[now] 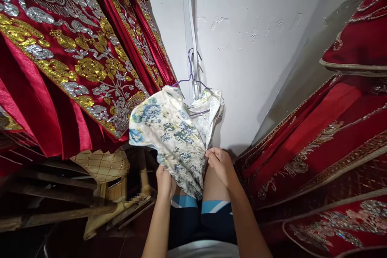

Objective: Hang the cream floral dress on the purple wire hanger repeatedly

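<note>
A white blouse (178, 129) with blue and green flowers hangs on a purple hanger (191, 75), whose hook is caught at a pale strip on the wall. My left hand (165, 181) is closed on the blouse's lower left edge. Higher up on the other side, my right hand (219, 163) pinches the front edge just below the open V of the neck. Part of the hanger's lower bar shows inside the neckline. The fingertips of my left hand are partly hidden by the cloth.
Red garments with gold and silver sequins (90, 68) hang at the left. More red embroidered garments (317, 141) fill the right side. A white wall (242, 56) with scuffs stands behind the blouse. Wooden furniture (102, 205) sits low at the left.
</note>
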`<move>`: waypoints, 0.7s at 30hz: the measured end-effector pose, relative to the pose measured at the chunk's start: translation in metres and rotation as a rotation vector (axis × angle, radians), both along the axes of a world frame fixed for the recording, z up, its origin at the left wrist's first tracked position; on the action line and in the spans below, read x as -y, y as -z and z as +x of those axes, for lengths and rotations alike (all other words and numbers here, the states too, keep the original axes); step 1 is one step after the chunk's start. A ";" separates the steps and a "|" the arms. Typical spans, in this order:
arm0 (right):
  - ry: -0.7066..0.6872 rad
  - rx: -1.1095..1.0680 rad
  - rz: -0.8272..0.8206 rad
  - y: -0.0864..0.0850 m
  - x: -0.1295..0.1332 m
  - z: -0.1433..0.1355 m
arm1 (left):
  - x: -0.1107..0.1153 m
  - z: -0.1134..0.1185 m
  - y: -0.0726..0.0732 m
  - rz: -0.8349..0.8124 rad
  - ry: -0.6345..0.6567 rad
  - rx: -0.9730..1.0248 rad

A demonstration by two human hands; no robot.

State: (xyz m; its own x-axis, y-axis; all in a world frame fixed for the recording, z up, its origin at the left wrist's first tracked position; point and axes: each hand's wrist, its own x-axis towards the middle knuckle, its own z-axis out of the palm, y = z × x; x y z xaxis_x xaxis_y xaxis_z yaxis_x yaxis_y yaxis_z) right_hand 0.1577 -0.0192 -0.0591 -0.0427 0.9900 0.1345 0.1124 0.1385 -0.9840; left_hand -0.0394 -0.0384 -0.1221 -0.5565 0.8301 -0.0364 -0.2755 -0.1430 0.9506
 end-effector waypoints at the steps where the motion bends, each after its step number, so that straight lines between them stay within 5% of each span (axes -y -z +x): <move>1: -0.012 -0.017 -0.010 -0.001 0.001 0.001 | 0.000 -0.002 -0.002 0.004 -0.138 -0.071; 3: -0.016 -0.015 -0.018 -0.005 0.004 0.000 | 0.003 0.002 -0.009 0.064 -0.362 -0.220; 5: -0.024 0.000 -0.014 -0.011 0.008 -0.002 | 0.008 0.014 -0.018 0.211 -0.431 -0.365; 8: -0.061 0.038 -0.014 -0.020 0.017 -0.010 | 0.007 0.040 -0.029 0.367 -0.184 -0.628; 11: -0.090 0.068 -0.023 -0.027 0.022 -0.016 | -0.002 0.060 -0.033 0.341 0.087 -0.696; 16: -0.106 -0.125 -0.083 -0.047 -0.008 -0.011 | -0.013 0.069 -0.032 0.329 0.098 -0.677; 21: -0.119 -0.396 -0.015 -0.102 -0.072 -0.007 | -0.021 0.073 -0.022 0.304 0.149 -0.683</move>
State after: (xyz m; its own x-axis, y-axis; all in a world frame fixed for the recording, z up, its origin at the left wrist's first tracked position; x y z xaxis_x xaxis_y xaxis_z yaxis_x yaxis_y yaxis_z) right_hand 0.1503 0.0528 0.0428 -0.1051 0.9832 0.1493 -0.2916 0.1131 -0.9498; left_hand 0.0339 -0.0176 -0.1006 -0.2543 0.8164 0.5184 0.3231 -0.4335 0.8412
